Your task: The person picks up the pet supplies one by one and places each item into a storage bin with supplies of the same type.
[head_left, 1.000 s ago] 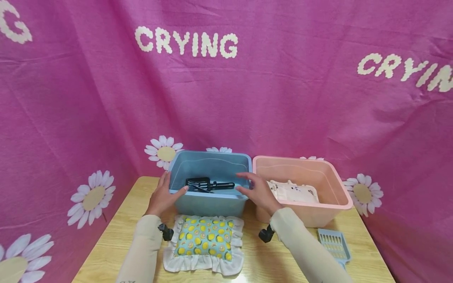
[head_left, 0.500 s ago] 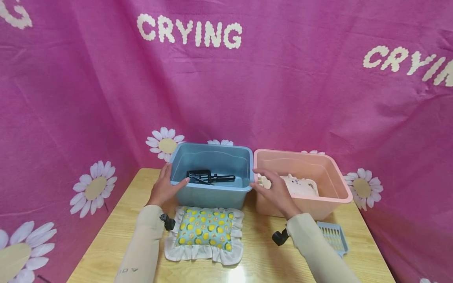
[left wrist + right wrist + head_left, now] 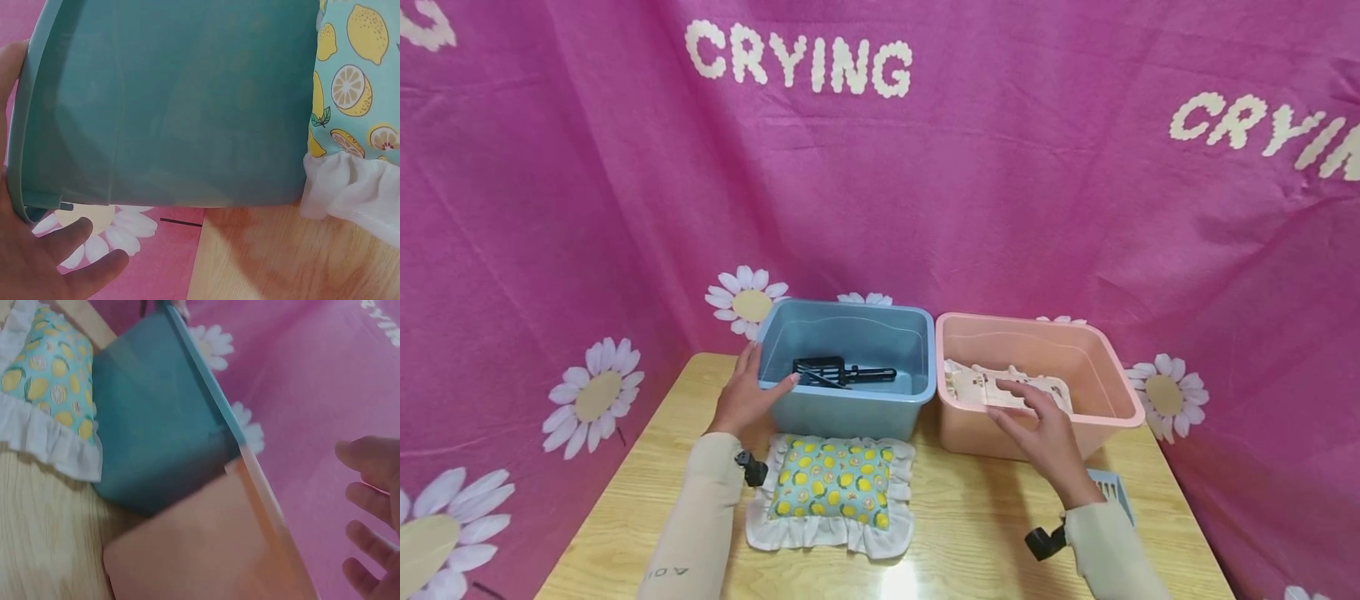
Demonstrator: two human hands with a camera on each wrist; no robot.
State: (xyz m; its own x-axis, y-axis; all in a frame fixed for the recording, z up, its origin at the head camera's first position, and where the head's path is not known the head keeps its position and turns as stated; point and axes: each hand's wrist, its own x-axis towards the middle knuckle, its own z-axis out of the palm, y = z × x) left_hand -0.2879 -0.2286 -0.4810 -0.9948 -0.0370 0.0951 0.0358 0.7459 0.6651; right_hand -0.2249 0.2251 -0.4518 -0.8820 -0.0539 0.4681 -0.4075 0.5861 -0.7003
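My left hand (image 3: 744, 397) rests at the front left corner of a blue plastic bin (image 3: 847, 415). Its thumb lies over the rim and its fingers are spread along the outside, as the left wrist view also shows. Inside that bin lies a black slotted scoop (image 3: 831, 371), with a thin dark piece across it. My right hand (image 3: 1047, 436), fingers spread and holding nothing, hovers by the front rim of a pink bin (image 3: 985, 432). A cream piece with ruffled edges and small prints (image 3: 970, 383), like a small pillow, lies in the pink bin, partly hidden by the hand.
A lemon-print pillow (image 3: 835, 483) with white ruffles lies on the wooden table (image 3: 958, 533) before the blue bin. A grey-blue slotted scoop (image 3: 1112, 490) lies at the right, partly behind the right wrist. Magenta curtain (image 3: 1000, 208) hangs behind the touching bins.
My right hand has moved from the blue bin's right side, rightward past the bins' shared edge, to the pink bin's front. My left hand has stayed at the blue bin's corner.
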